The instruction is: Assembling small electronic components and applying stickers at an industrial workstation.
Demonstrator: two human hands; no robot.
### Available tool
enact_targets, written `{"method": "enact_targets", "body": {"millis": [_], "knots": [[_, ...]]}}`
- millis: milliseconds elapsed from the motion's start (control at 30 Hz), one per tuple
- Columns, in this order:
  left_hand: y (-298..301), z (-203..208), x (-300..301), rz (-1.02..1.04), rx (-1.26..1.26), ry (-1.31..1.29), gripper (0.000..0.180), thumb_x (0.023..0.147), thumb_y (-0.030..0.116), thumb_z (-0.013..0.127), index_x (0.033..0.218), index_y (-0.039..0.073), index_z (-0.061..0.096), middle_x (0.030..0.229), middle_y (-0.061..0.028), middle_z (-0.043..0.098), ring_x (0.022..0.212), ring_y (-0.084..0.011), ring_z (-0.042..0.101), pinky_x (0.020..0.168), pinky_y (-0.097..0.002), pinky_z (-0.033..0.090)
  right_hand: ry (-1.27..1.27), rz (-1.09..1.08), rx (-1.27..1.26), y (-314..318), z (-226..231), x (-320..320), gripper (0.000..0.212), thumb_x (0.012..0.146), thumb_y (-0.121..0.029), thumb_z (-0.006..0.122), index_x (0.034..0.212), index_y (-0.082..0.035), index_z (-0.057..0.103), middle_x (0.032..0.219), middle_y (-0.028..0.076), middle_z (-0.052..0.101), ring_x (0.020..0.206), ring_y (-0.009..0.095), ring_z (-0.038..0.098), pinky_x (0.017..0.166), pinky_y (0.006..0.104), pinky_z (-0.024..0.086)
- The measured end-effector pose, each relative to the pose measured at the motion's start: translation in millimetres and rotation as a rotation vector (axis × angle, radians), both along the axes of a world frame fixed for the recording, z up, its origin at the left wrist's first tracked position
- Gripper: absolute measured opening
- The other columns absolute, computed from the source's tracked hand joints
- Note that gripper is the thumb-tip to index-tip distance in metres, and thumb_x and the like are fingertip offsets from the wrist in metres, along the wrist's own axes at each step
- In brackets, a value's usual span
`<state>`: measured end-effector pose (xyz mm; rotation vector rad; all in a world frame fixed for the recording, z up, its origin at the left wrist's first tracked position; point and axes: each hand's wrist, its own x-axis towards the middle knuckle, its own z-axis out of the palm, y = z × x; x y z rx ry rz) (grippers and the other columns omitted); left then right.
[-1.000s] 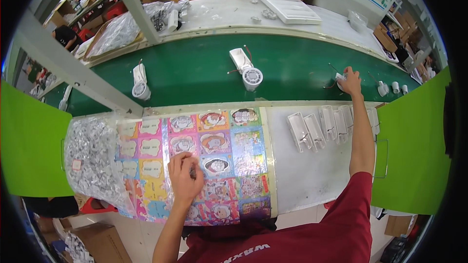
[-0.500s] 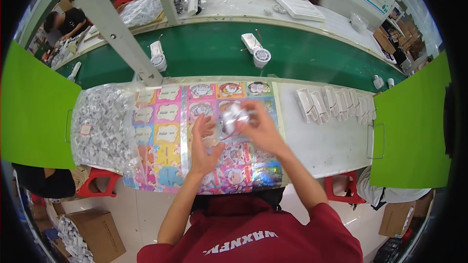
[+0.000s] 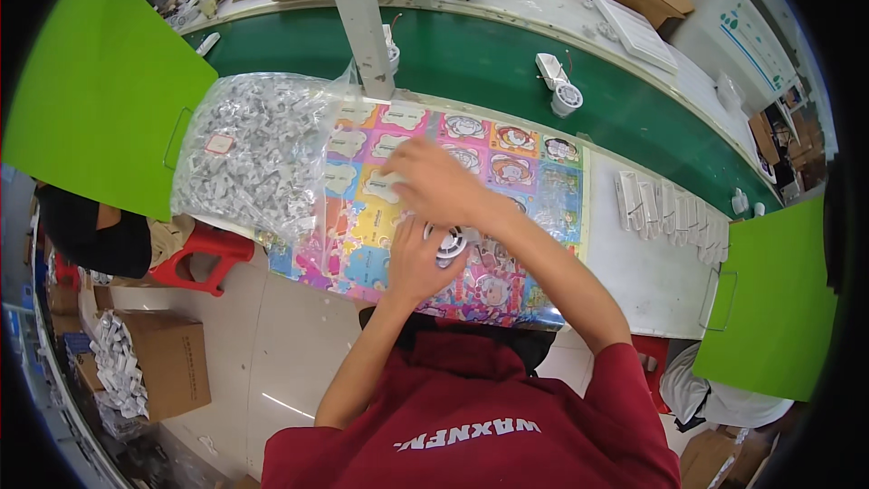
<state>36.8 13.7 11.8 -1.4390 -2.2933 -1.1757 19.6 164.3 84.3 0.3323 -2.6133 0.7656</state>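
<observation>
White round unit [image 3: 450,247] with a slotted face: in the head view, it is located over the colourful printed sheet [image 3: 369,234], about midway along the worktop [image 3: 656,290] and toward its near edge. The left hand [image 3: 421,258] grasps it, the fingers curled along its left side and the thumb at its right.

The right hand [image 3: 439,183] is above and beyond the left hand, apart from the unit, its forearm crossing from the right. Its fingers are bent and point toward the left end of the worktop; they are blurred, and whether they grip anything cannot be told.

At the left end of the worktop lies a clear plastic bag [image 3: 258,158] filled with small pale parts, overlapping the printed sheet. Toward the far right corner, open white housings [image 3: 670,208] stand in a slanted row, close together.

Along the far edge runs a green belt [image 3: 471,59]. It carries a white assembly [image 3: 563,95] with a round head, a rectangular body and a thin red wire. A pale post [image 3: 362,23] rises at the far edge, partly hiding a second assembly [image 3: 392,52].
</observation>
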Motion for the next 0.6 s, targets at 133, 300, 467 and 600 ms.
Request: {"method": "enact_targets", "body": {"millis": [133,300,467,600], "knots": [[0,-5,-1,-0.021,0.044,-0.02,0.056,0.073,0.029,0.083,0.12,0.004,0.066,0.12,-0.018,0.062,0.113,-0.0425,0.057,0.097,-0.051,0.046,0.073,0.029,0.209,-42,-29,-66,0.026,0.079,-0.009,0.067,0.103,-0.002,0.072,0.115,0.013,0.064,0.113,0.031,0.057,0.098,0.0402,0.049],[3,-3,2,-0.051,-0.023,-0.104,0.061,0.078,0.031,0.079,0.131,0.005,0.063,0.126,-0.0188,0.064,0.118,-0.0424,0.057,0.1,-0.0519,0.045,0.103,-0.051,0.308,-74,-47,-120,0.027,0.076,-0.008,0.068,0.102,-0.002,0.072,0.117,0.014,0.063,0.114,0.028,0.057,0.098,0.0382,0.048],[-5,-8,1,-0.099,-0.024,-0.354,0.073,0.082,0.036,0.08,0.144,0.005,0.056,0.131,-0.0152,0.066,0.114,-0.0342,0.062,0.103,-0.0451,0.045,-0.084,-0.038,0.393,-101,-66,-152,0.037,0.076,-0.007,0.067,0.113,-0.008,0.07,0.123,0.018,0.062,0.117,0.034,0.058,0.099,0.043,0.049],[-3,-4,-2,-0.089,-0.102,-0.293,0.072,0.082,0.038,0.08,0.142,0.004,0.058,0.13,-0.0142,0.066,0.114,-0.0332,0.062,0.102,-0.0454,0.045,-0.014,-0.13,0.03,-102,-97,-164,0.026,0.083,-0.01,0.063,0.108,-0.008,0.071,0.114,0.02,0.065,0.108,0.038,0.062,0.094,0.0473,0.051]]}}
